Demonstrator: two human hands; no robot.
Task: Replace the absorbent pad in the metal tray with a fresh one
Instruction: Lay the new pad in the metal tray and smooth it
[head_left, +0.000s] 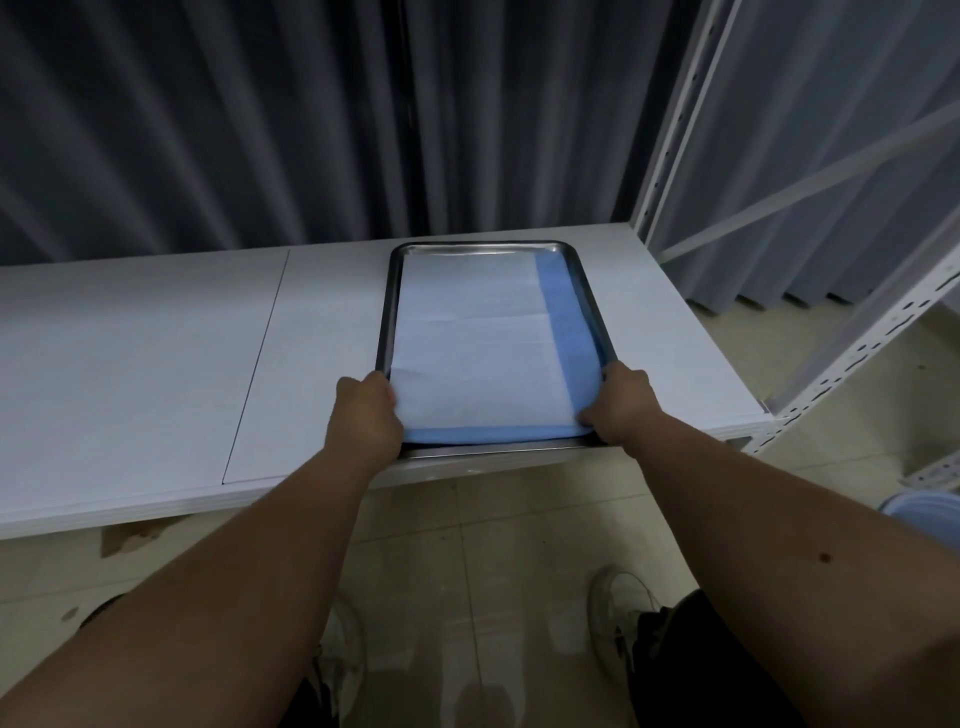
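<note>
- Steel tray (390, 291) on white shelf (156, 332), near edge at shelf front; white-and-blue pad (478, 332) flat inside, nothing else.
- Left hand (366, 410) and right hand (618, 408) curled, gripping near corners of pad and tray.
- Probably settling or lifting pad; unclear which.
- Next: even pull, corners level.

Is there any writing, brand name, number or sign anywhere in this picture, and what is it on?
None: no readable text shows anywhere.
The metal tray has a plain rim, with no stamp visible.
The absorbent pad is plain white and blue, with no print.
The white table has no label.
The white shelf frame has only punched holes, no numbers.
The shoes are too dim and blurred to show any logo.
</note>
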